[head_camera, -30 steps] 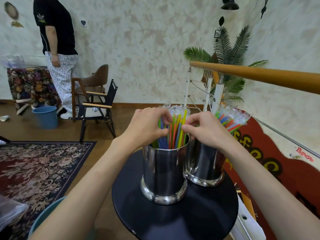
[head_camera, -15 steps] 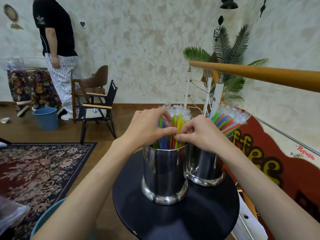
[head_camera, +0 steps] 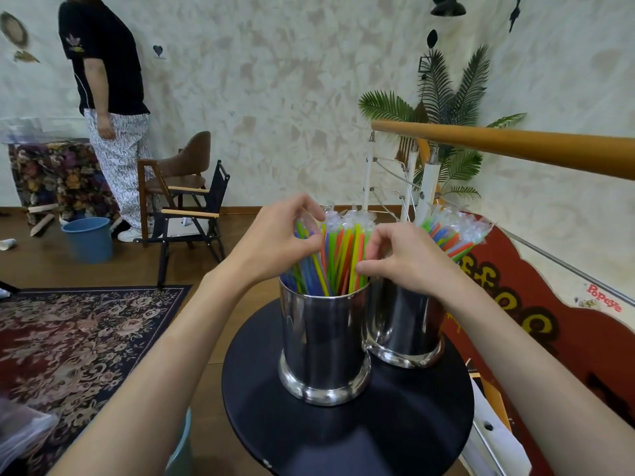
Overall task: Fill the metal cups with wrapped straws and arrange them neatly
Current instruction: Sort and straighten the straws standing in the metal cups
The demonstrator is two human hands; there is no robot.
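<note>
Reaching in from both sides, left hand and right hand curl fingers around the straws standing in the near cup on the round table.

A round black table carries two metal cups, touching.

Mottled beige plaster wall running across the back, brown wood floor showing below. Patterned red rug lying at left, blue bucket sitting near a folding chair. Palm plant standing behind an orange handrail. Someone standing by what's probably a floral-draped table.
</note>
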